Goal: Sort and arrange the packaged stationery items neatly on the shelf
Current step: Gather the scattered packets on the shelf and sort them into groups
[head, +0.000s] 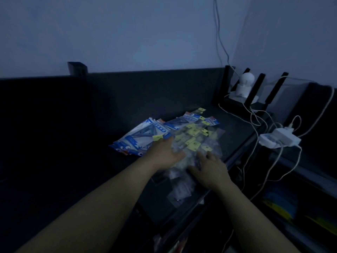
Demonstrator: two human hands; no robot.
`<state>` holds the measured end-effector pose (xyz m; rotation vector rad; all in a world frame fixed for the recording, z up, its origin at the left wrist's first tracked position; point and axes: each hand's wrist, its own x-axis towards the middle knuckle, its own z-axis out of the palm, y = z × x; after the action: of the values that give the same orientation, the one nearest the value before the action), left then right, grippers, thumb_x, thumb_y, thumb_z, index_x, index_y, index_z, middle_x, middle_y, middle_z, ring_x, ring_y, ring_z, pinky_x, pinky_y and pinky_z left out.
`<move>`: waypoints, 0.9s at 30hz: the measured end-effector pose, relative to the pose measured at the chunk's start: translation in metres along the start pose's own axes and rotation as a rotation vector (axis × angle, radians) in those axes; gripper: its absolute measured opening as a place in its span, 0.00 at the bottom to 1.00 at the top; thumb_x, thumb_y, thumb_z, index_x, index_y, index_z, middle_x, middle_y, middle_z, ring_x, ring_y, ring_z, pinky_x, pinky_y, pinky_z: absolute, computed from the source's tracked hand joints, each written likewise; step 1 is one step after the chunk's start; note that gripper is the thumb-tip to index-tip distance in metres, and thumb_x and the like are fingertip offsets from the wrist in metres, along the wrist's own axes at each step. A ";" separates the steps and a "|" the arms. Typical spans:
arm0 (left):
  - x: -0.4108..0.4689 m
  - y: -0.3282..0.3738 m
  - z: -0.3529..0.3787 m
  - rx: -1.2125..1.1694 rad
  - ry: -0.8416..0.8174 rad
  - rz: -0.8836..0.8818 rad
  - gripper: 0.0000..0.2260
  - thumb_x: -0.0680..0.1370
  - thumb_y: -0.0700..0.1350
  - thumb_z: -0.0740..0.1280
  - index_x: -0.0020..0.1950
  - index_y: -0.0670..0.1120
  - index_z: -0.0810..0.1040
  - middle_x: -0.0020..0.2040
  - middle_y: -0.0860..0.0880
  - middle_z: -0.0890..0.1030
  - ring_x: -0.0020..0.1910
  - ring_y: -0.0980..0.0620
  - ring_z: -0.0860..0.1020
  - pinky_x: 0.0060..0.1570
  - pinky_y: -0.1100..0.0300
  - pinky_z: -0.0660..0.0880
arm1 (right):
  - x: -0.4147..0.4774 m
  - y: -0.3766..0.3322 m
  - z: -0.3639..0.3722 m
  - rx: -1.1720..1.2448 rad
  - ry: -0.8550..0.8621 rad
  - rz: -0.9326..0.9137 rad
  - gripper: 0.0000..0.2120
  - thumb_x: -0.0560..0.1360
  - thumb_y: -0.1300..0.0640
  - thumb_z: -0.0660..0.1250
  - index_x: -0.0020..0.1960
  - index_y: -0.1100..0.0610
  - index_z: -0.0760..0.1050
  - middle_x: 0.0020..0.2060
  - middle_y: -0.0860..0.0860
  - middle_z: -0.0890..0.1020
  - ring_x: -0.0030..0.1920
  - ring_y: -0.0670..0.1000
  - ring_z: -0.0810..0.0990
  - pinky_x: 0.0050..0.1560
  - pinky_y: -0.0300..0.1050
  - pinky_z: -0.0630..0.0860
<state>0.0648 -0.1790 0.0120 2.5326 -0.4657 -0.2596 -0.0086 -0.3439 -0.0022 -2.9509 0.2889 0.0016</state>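
Head view, very dim and bluish. A person's two bare forearms reach from the bottom of the frame to a heap of packaged stationery lying at centre frame on the dark top of a shelf. The left hand lies flat with fingers straight, pressing on the left edge of a pile of clear packets that carry yellow tags; it grips nothing. The right hand, just to its right, rests on the near part of the same pile with fingers spread and relaxed, also gripping nothing. A fan of overlapping blue-and-white packets touches the pile's left side. At the right of the frame stand a black router, a white camera and a white power adapter, with white cables trailing over the shelf edge. The clear packets look slick and loosely heaped, and some lie close to the near edge, so a sweep with flat hands could probably slide them off. A wide move to the right could snag the cables and tug the adapter. Counts: two hands; one clear pile showing roughly a dozen yellow tags; about five or six blue-and-white packets, overlap preventing an exact count; four router antennas; one camera; one adapter.
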 end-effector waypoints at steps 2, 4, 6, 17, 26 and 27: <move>0.009 -0.003 0.006 0.062 -0.035 -0.017 0.47 0.65 0.75 0.61 0.77 0.54 0.56 0.74 0.46 0.62 0.71 0.43 0.64 0.66 0.46 0.67 | 0.003 -0.001 -0.001 0.006 -0.015 -0.037 0.26 0.78 0.38 0.53 0.73 0.46 0.59 0.72 0.54 0.61 0.71 0.58 0.58 0.68 0.51 0.58; 0.012 -0.008 0.010 0.143 -0.001 -0.019 0.42 0.67 0.70 0.66 0.74 0.49 0.62 0.69 0.46 0.65 0.68 0.44 0.64 0.64 0.48 0.68 | 0.008 -0.005 -0.003 0.060 -0.042 -0.119 0.21 0.81 0.45 0.50 0.72 0.48 0.62 0.72 0.55 0.63 0.70 0.59 0.59 0.68 0.49 0.57; 0.013 -0.015 0.010 0.085 0.088 -0.025 0.32 0.70 0.62 0.70 0.69 0.47 0.68 0.65 0.45 0.67 0.65 0.43 0.66 0.62 0.50 0.69 | 0.012 -0.010 -0.004 0.193 -0.053 -0.216 0.19 0.82 0.54 0.51 0.72 0.52 0.65 0.70 0.56 0.67 0.69 0.59 0.64 0.67 0.47 0.61; -0.006 -0.056 -0.033 -0.148 0.019 -0.142 0.14 0.72 0.45 0.74 0.54 0.45 0.73 0.55 0.47 0.78 0.51 0.51 0.76 0.46 0.61 0.72 | 0.025 -0.020 0.013 0.186 0.079 -0.185 0.13 0.80 0.58 0.53 0.49 0.60 0.75 0.46 0.58 0.76 0.51 0.61 0.74 0.50 0.52 0.71; 0.019 -0.040 -0.032 0.059 0.018 -0.125 0.42 0.66 0.66 0.72 0.71 0.44 0.66 0.70 0.45 0.69 0.64 0.44 0.72 0.59 0.49 0.74 | 0.034 -0.036 -0.004 0.492 0.167 0.020 0.17 0.80 0.60 0.55 0.66 0.60 0.73 0.62 0.58 0.77 0.56 0.56 0.78 0.53 0.45 0.73; 0.021 -0.038 -0.029 0.060 0.020 -0.115 0.39 0.66 0.65 0.73 0.69 0.43 0.68 0.68 0.44 0.71 0.62 0.44 0.73 0.58 0.49 0.75 | 0.037 -0.038 -0.004 0.492 0.162 0.033 0.16 0.80 0.59 0.56 0.65 0.61 0.73 0.60 0.59 0.78 0.55 0.57 0.78 0.52 0.46 0.74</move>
<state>0.1029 -0.1430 0.0133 2.6221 -0.3243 -0.2663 0.0352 -0.3150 0.0082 -2.4601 0.3082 -0.2655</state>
